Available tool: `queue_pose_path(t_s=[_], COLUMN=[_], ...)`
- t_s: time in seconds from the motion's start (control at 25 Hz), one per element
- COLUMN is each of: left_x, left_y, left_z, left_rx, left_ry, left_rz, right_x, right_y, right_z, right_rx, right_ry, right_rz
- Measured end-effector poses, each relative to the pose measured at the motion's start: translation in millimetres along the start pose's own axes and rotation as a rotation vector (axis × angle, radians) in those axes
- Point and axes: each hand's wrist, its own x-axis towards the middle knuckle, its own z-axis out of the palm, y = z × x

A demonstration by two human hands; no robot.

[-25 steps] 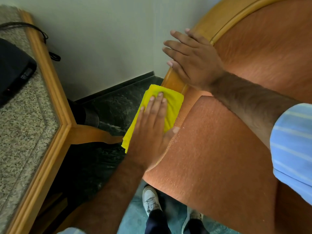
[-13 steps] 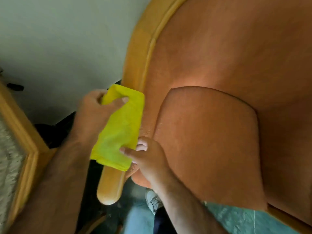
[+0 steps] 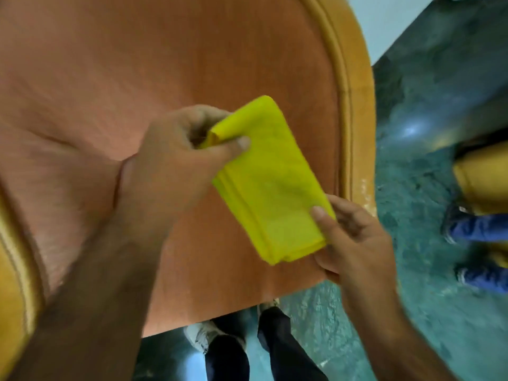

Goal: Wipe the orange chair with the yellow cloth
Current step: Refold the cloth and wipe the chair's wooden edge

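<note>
The orange chair point(image 3: 143, 64) fills most of the view, its upholstered seat framed by a yellow-brown wooden rim on the right. A folded yellow cloth point(image 3: 269, 182) is held above the seat's right side. My left hand point(image 3: 176, 160) pinches the cloth's upper left end between thumb and fingers. My right hand point(image 3: 354, 237) grips the lower right corner, thumb on top. The picture is blurred by motion.
A dark green marble floor point(image 3: 412, 160) lies to the right and below the seat. My own shoes and dark trousers point(image 3: 233, 347) show under the seat's front edge. Another person's feet in blue shoe covers point(image 3: 478, 229) stand at the right edge.
The view has swung right across the chair, from the left armrest to the seat's right rim. Both hands carried the cloth along, and the right hand now holds its lower corner.
</note>
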Motion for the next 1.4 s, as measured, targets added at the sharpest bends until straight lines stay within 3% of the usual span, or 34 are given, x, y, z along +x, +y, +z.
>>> queue_pose_path(t_s=[0.2,0.4,0.56,0.68,0.76,0.92,1.2,1.4], left_x=[23.6,52.5,66.6,77.4,98.6,147.7,158.9,161.1], left_y=[0.5,-18.5,-31.9,-33.0,-22.6,-15.3,-29.9,-32.8], left_z=[140.4,211.3,223.8,219.4,214.4,200.0,197.1,197.7], left_rx=[0.404,0.773,0.959,1.207,1.282,1.483,1.508,1.505], left_ry=[-0.18,-0.361,-0.449,-0.278,-0.19,-0.347,-0.293,-0.273], left_rz=[0.196,0.377,0.468,0.675,0.785,0.926,1.067,1.105], right_x=[23.0,49.0,71.0,92.5,102.0,105.4,156.5,146.3], right_y=[28.5,69.9,68.1,66.0,72.7,91.8,57.2,68.4], right_z=[-113.4,-145.9,-129.3,-98.3,-77.6,-65.8,-39.4,-58.9], right_rx=[-0.158,-0.426,-0.563,-0.691,-0.856,-1.177,-1.129,-1.099], right_ry=[0.275,0.386,0.439,0.33,0.238,0.268,0.333,0.214], right_rz=[-0.036,-0.022,-0.26,-0.446,-0.428,-0.408,-0.53,-0.56])
